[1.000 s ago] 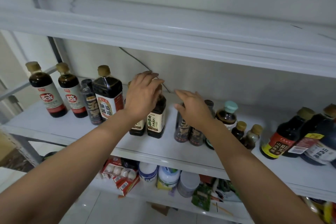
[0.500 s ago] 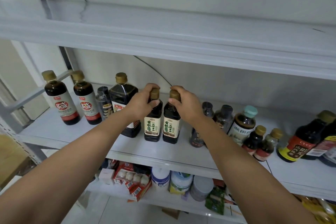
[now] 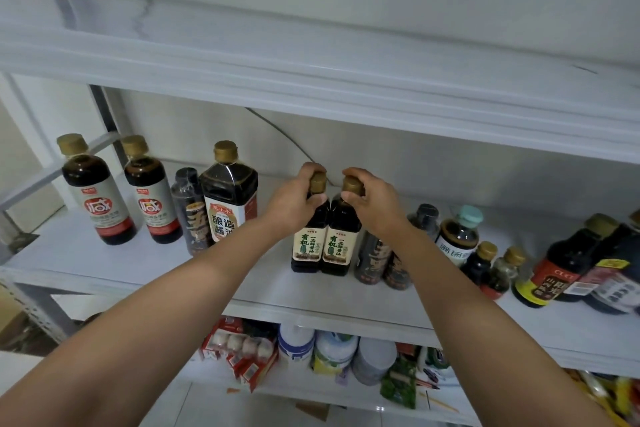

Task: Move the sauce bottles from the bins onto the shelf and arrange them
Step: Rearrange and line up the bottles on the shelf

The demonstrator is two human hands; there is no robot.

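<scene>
Two matching dark soy sauce bottles with cream labels stand side by side, touching, in the middle of the white shelf (image 3: 145,263). My left hand (image 3: 294,203) grips the neck of the left bottle (image 3: 309,246) just under its gold cap. My right hand (image 3: 375,204) grips the neck of the right bottle (image 3: 341,246) the same way. Both bottles are upright with their labels facing me. No bin is in view.
Left of my hands stand two red-labelled bottles (image 3: 100,198), a slim dark bottle (image 3: 192,215) and a big square bottle (image 3: 228,198). Several more bottles (image 3: 460,239) crowd the right side of the shelf. Another shelf board (image 3: 311,55) hangs close overhead. Packets and jars (image 3: 332,350) fill the shelf below.
My right hand came left off the dark bottles and took the second bottle's neck. The pair now stands close together, a little farther from the big square bottle.
</scene>
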